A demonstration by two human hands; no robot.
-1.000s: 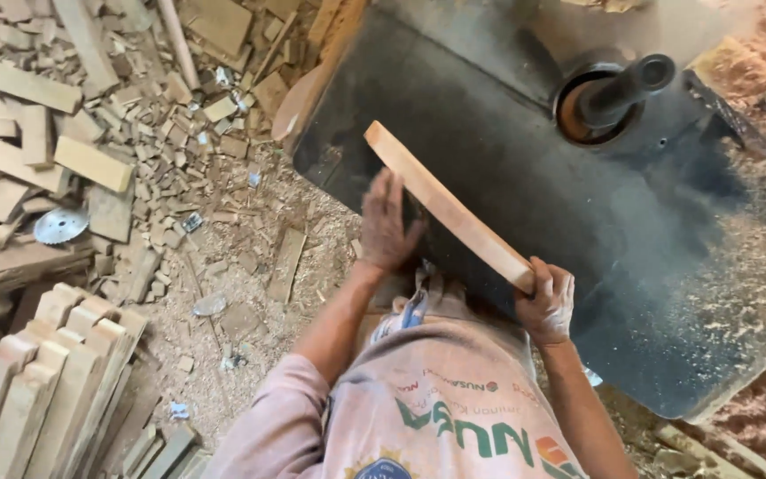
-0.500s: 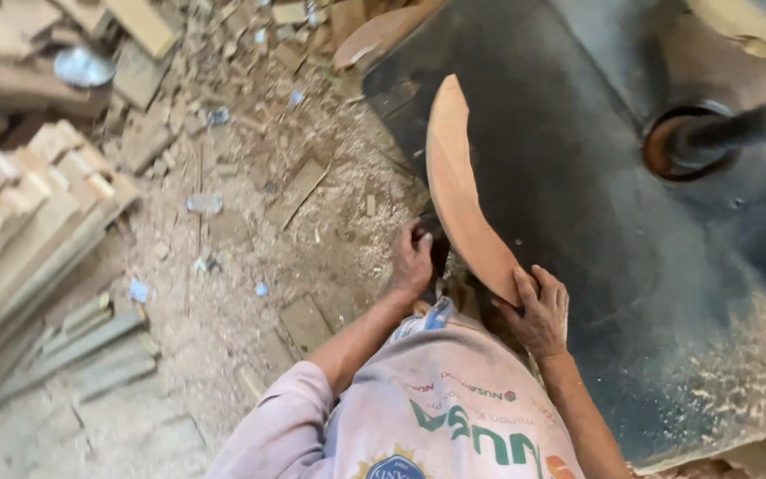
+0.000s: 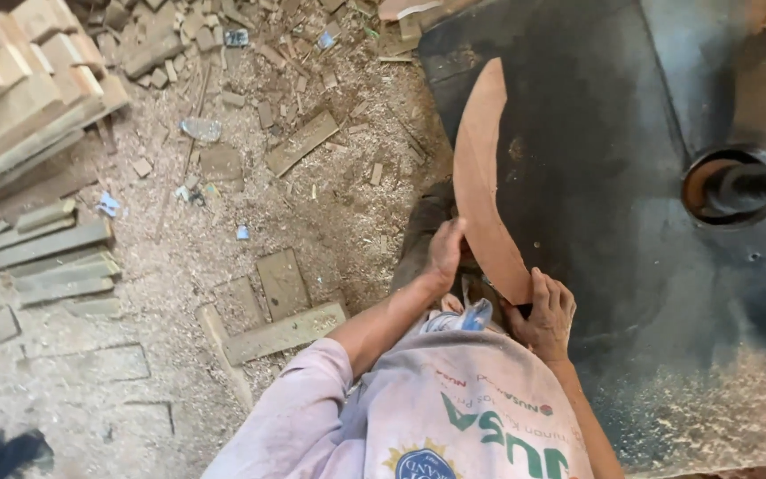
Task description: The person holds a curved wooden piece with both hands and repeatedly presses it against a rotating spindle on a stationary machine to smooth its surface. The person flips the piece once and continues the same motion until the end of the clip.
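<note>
A curved wooden blank (image 3: 480, 177), reddish-brown and crescent-shaped, lay flat on the dark metal counter (image 3: 613, 115), its near end toward the person and its far tip pointing away along the counter's left edge. The left hand (image 3: 446, 253) gripped the blank's left edge close to the near end, fingers curled round the wood. The right hand (image 3: 543, 310) closed on the near end itself, fingers wrapped over the top face. To the right of the blank, well apart, a round opening in the counter held a dark spindle (image 3: 738, 184), ringed with a rust-coloured collar. Pale sawdust (image 3: 711, 399) lay thick on the counter's near right part.

Left of the blank, the floor was strewn with shavings and wood offcuts (image 3: 299, 142). Farther left stood a stack of cut wooden lengths (image 3: 19, 80), with flat slats (image 3: 46, 257) lying below it. A crumpled clear wrapper (image 3: 201, 129) and small blue scraps (image 3: 106, 205) lay among the shavings. The person's pale shirt (image 3: 454, 417) bore a green and blue printed emblem.
</note>
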